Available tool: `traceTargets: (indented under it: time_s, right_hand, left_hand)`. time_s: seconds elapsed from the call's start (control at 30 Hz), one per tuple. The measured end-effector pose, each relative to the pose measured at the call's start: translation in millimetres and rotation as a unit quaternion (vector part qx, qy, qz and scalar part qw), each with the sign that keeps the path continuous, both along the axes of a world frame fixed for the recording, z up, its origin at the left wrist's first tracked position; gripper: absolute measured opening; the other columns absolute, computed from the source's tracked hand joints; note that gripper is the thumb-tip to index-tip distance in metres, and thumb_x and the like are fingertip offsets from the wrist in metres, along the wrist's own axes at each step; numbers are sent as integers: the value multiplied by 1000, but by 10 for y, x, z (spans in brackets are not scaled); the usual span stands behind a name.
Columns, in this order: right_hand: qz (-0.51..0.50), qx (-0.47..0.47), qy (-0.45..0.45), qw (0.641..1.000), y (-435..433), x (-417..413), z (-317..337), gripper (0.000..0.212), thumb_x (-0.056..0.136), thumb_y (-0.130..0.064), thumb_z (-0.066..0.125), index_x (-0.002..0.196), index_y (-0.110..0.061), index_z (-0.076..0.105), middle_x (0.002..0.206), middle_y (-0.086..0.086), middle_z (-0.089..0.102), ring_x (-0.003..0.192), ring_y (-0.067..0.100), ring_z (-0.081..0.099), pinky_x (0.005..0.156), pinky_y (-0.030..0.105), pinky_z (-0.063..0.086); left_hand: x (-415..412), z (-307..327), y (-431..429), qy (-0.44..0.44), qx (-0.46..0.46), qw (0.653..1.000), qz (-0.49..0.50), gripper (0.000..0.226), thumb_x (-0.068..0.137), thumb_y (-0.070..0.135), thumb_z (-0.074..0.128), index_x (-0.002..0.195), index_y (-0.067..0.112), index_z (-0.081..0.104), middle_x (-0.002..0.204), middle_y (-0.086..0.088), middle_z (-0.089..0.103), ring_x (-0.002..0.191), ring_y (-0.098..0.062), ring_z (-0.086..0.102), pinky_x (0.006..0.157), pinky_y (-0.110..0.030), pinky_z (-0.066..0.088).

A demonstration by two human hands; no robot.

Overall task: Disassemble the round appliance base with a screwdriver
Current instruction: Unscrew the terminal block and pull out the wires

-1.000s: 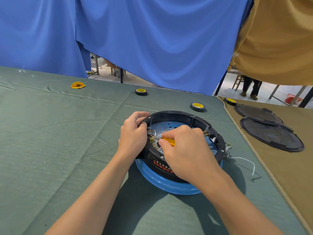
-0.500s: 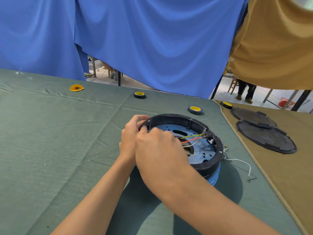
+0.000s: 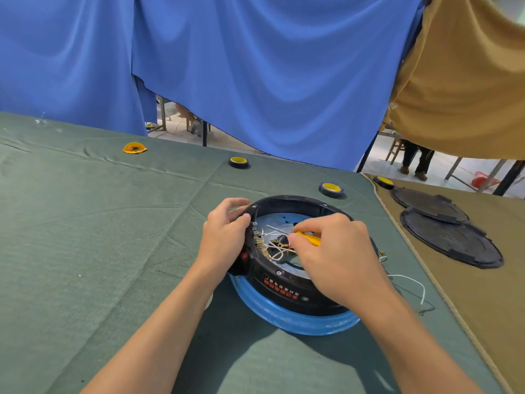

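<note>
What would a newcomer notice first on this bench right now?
The round appliance base, black ring on a blue rim, sits at centre on the green cloth with its wires exposed. The left hand grips its left wall while the right hand works a yellow-handled screwdriver inside. Two black round covers lie stacked on the tan cloth, right.

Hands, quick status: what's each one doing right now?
Left hand: closed on the black ring of the base.
Right hand: closed on the yellow-handled screwdriver.

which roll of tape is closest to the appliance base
The tape roll just beyond the base's far rim. The other rolls sit farther off: one toward the left, one on the tan cloth.
</note>
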State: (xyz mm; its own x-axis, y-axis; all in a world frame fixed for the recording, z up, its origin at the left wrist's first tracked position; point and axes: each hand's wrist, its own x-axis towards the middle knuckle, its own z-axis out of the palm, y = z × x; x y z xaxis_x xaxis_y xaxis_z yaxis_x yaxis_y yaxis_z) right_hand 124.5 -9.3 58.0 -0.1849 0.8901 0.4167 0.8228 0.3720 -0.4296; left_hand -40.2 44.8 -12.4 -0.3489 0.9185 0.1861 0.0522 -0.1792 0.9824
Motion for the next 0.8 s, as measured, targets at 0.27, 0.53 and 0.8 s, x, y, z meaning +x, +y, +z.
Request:
traceTargets:
  time_s: [0.27,0.53,0.8]
  right_hand:
    - [19,-31,33,999,131,46,-107,19,89,-34,58,95,-26,75,102,-10,69,88,11,38,73,25,26]
    - [53,-56,9,997,210,74,-178,24,90,-31,56,87,-15,72,91,3,68,74,13,31,72,34,34]
    - [33,2,-14,999,329,144,-165,22,91,-29,55,89,-17,74,90,3,71,79,19,54,67,32,45]
  left_hand:
    - [-3,-128,-46,59,15,996,66,31,103,16,38,95,21,67,89,2,71,89,-17,67,82,-40,53]
    - [-6,-185,-37,-17,15,998,57,30,96,-1,46,87,17,68,64,5,68,44,-4,54,45,-20,43]
    - [-10,-172,-42,-35,0,998,48,32,95,-4,46,86,18,68,70,4,72,42,-2,52,42,-17,41]
